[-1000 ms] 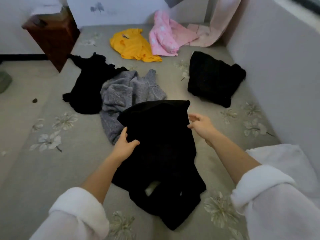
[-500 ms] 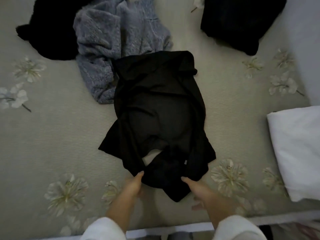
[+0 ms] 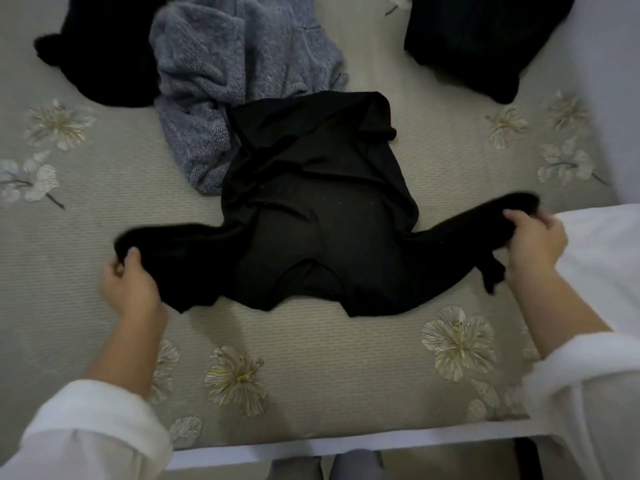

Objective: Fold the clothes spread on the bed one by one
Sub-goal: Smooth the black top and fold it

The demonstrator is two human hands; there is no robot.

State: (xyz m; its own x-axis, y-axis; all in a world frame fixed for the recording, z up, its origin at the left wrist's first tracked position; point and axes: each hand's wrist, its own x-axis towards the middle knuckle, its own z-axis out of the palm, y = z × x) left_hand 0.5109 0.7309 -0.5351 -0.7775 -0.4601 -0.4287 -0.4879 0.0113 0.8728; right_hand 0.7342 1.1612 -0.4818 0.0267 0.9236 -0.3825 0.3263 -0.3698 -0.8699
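Note:
A black long-sleeved top [image 3: 318, 209] lies in the middle of the bed, its neck opening toward me and its far hem crumpled. Both sleeves are drawn out sideways. My left hand [image 3: 130, 284] grips the end of the left sleeve low over the bedspread. My right hand [image 3: 535, 242] grips the end of the right sleeve, a little higher and next to a white pillow. A grey knit sweater [image 3: 235, 67] lies crumpled beyond the top, partly under its far left edge.
The beige flowered bedspread [image 3: 311, 362] has bare room in front of the top. A black garment [image 3: 104, 53] lies at the far left, another black garment [image 3: 485, 39] at the far right. A white pillow [image 3: 609, 271] sits at the right; the bed's near edge [image 3: 346, 448] is close to me.
Both hands went from the top's far part to its near end, took the bunched sleeves and pulled them apart sideways. The view has tilted down and closer.

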